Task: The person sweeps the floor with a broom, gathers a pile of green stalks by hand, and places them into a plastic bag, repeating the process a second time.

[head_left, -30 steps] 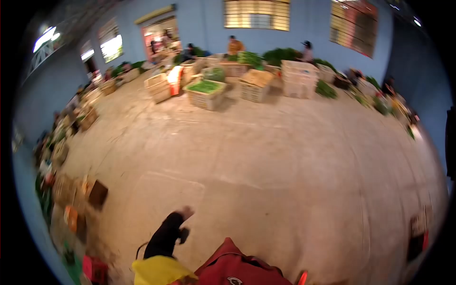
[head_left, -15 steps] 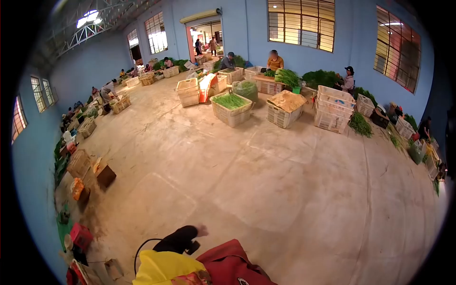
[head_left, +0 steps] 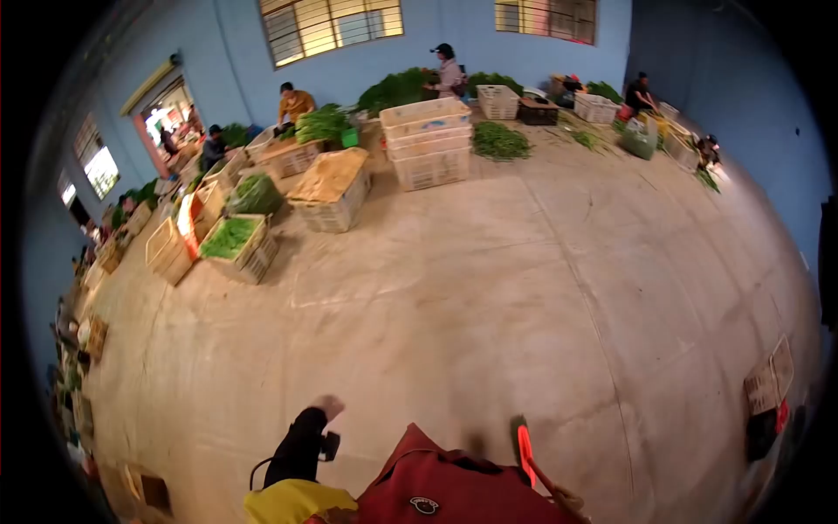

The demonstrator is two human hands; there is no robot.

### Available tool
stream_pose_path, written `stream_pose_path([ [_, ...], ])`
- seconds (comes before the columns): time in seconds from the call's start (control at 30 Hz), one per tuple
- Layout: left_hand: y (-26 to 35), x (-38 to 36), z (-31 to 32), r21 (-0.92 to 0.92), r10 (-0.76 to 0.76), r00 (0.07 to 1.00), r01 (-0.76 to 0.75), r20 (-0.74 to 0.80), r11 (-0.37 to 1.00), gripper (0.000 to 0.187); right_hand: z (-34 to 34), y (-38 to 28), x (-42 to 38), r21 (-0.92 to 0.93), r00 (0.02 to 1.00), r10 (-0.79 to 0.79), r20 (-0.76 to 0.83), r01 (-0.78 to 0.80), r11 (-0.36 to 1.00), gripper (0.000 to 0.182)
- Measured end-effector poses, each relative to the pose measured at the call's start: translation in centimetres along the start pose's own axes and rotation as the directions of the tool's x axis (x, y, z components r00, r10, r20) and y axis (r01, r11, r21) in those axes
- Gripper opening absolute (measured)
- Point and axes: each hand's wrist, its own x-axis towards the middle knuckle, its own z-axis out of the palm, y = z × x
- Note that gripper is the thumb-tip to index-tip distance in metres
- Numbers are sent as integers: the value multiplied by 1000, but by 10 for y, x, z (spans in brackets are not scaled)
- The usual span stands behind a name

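My left hand [head_left: 329, 406] reaches out low in the view, past a black sleeve [head_left: 301, 445] and a yellow garment [head_left: 297, 502]. It is small and smeared, so its fingers do not show clearly; I make out nothing held in it, and bare floor lies around it. A small black device [head_left: 330, 446] with a cable sits at the wrist. The red apron or top [head_left: 454, 485] on my body fills the bottom middle. Right of it shows a bright red-orange strip with a dark edge [head_left: 525, 452], which I cannot name. My right hand is not visible.
White crates [head_left: 429, 144] stand stacked ahead. Nearby are a covered crate [head_left: 330, 196], a crate of greens [head_left: 240, 249] and a green heap [head_left: 500, 141]. People, including one in orange [head_left: 295, 103], sit or stand along the wall. A crate [head_left: 768, 375] lies far right on the concrete floor.
My view has swung right, so the crates and people now sit further left. My left hand has shifted slightly left and up in view. The red-orange strip and far-right crate have come into view.
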Motion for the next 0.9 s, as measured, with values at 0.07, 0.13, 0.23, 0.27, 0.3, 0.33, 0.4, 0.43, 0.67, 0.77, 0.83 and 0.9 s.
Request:
stream_pose_path([
  [0.07, 99, 104, -112, -229, 74, 982, -114, -175, 967, 38, -5, -36, 25, 60, 1000, -12, 16, 11, 998, 12],
  [0.13, 224, 146, -233, -315, 44, 978, -108, -203, 943, 34, -45, -44, 80, 135, 1000, 9, 5, -10, 991, 12],
  [0.23, 298, 230, -269, -371, 167, 946, -266, -279, 890, 33, -72, -103, 157, 198, 999, 13, 45, -21, 980, 12],
  [0.27, 313, 258, -285, -400, 233, 913, -363, -336, 842, 36, -84, -131, 193, 204, 998, 17, 57, -29, 979, 12],
  [0.3, 318, 273, -284, -357, 185, 942, -280, -279, 891, 36, -96, -158, 234, 298, 961, 7, 276, -92, 950, 16],
  [0.33, 306, 290, -269, -334, 214, 945, -291, -249, 897, 36, -103, -172, 254, 379, 883, -20, 468, -181, 907, 19],
  [0.4, 298, 292, -267, -184, 54, 995, -39, 81, 982, 37, -102, -230, 290, -38, 996, 47, 76, -44, 998, 20],
  [0.43, 256, 298, -223, -305, 42, 998, -55, -47, 951, 36, -110, -253, 316, -73, 998, 32, 57, -28, 997, 20],
  [0.67, 166, 233, -91, 206, -225, 750, 120, 622, 971, 26, -100, -449, 463, 192, 964, -192, -183, 226, 955, 27],
  [0.77, 169, 309, -136, 161, -342, 626, 328, 701, 931, 36, -80, -537, 500, 197, 971, -134, -198, 173, 965, 26],
  [0.83, 230, 422, -245, 183, -329, 687, 279, 648, 943, 46, -83, -573, 532, 175, 959, -68, -276, 120, 977, 24],
  [0.9, 208, 593, -244, -4, -459, 829, 486, 319, 874, 42, -81, -603, 555, -79, 964, 24, -265, -46, 996, 32],
])
